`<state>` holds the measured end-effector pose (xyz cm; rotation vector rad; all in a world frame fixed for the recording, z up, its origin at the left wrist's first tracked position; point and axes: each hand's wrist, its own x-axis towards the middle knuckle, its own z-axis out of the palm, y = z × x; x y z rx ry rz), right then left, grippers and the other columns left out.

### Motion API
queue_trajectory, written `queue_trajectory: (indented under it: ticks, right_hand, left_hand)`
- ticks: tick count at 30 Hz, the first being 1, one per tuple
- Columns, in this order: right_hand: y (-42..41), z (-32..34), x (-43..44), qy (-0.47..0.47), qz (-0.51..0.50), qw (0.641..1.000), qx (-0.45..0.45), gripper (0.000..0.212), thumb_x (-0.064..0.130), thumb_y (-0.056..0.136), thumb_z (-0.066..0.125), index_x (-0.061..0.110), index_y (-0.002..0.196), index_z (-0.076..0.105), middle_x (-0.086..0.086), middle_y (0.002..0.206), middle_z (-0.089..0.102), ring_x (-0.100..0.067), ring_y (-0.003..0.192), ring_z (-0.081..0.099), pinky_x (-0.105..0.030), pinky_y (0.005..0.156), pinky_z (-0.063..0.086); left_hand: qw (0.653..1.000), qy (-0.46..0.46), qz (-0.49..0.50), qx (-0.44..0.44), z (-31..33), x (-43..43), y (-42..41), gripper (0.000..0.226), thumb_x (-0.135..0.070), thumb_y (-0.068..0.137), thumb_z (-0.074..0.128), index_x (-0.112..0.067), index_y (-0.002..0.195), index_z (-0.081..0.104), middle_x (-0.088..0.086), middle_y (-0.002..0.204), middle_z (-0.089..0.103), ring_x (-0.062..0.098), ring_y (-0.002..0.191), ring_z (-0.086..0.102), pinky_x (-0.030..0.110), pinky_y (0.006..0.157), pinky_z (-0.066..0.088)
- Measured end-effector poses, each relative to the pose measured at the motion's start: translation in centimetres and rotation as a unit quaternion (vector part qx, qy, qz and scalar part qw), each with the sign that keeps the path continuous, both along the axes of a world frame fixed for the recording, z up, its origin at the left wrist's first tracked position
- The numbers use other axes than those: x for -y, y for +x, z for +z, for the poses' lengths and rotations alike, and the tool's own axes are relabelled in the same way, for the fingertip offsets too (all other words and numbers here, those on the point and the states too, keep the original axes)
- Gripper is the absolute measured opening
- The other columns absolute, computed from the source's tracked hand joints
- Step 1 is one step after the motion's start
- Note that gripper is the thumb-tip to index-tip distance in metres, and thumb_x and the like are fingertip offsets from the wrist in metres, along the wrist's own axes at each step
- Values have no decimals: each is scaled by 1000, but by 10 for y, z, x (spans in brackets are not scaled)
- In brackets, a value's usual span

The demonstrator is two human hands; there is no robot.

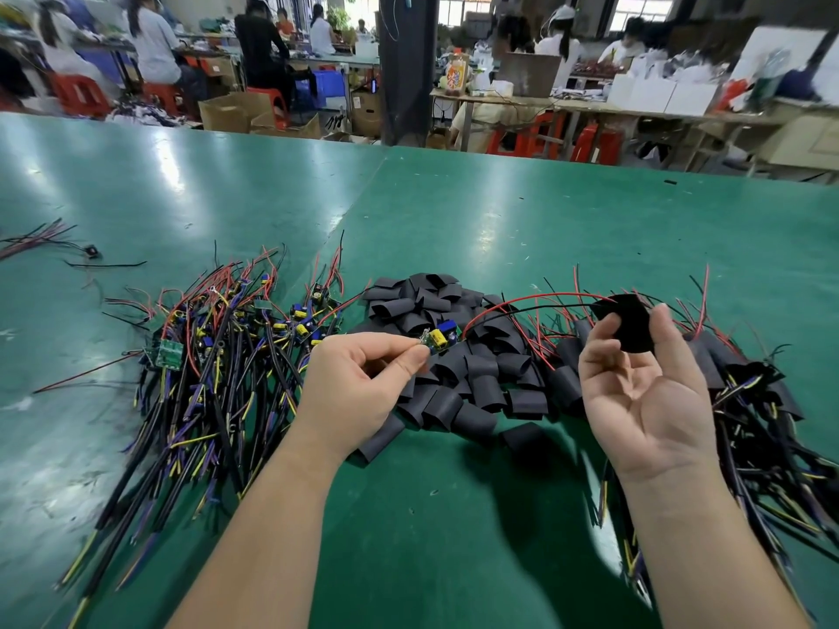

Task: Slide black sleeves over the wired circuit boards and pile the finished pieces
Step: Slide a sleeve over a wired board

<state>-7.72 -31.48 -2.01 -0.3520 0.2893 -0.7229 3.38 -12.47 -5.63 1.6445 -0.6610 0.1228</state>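
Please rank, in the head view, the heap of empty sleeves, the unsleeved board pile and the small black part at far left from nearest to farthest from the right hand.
From the right hand:
1. Heap of empty sleeves, just to its left, mid-table.
2. Unsleeved board pile, further left, beyond the left hand.
3. Small black part, far left and further back on the table.

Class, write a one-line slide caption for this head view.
Left hand holds a wired board, right hand a black sleeve, above a sleeve pile.
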Motion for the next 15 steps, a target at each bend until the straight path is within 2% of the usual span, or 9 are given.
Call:
queue_trajectory:
  ticks: [3, 4, 7, 11, 15]
  right_hand:
    - [0, 0, 1, -34, 10, 999, -29, 7, 16, 77, 65, 11, 75, 60, 0, 65, 61, -8, 57, 54, -14, 51, 43]
    - [-1, -1, 2, -50, 11, 998, -33, 11, 13, 83, 62, 13, 72, 60, 1, 65, 60, -7, 55, 50, -13, 51, 40]
    - [-3, -1, 7, -101, 11, 994, -31, 12, 7, 80, 57, 18, 80, 52, -1, 74, 61, -5, 53, 44, -12, 51, 35]
    - [-1, -3, 6, -140, 22, 989, -46, 27, -3, 81, 52, 21, 91, 45, -4, 81, 70, -5, 52, 45, -12, 48, 36]
    - [5, -8, -7, -159, 81, 983, -41, 33, -2, 68, 56, 16, 95, 49, -9, 94, 73, -3, 55, 51, -12, 49, 39]
  left_hand:
    - [1000, 14, -6, 7, 0, 1, -2, 12, -23, 77, 74, -35, 74, 73, -7, 70, 73, 25, 67, 68, 39, 64, 56]
    - [1000, 24, -3, 10, 1, 1, -3, 10, -26, 75, 72, -35, 74, 73, -11, 69, 73, 22, 66, 68, 35, 63, 56]
    - [998, 54, 3, 25, 0, 2, -4, 12, -19, 77, 76, -30, 72, 74, -21, 69, 71, 15, 63, 67, 30, 61, 54]
    - [997, 69, -20, 19, 0, 2, -6, 10, -12, 80, 76, -21, 77, 78, -10, 67, 72, 20, 63, 67, 30, 59, 55]
    - [997, 49, -63, -13, 6, 2, -10, 12, -9, 79, 75, -20, 79, 78, -6, 73, 75, 26, 72, 70, 32, 66, 56]
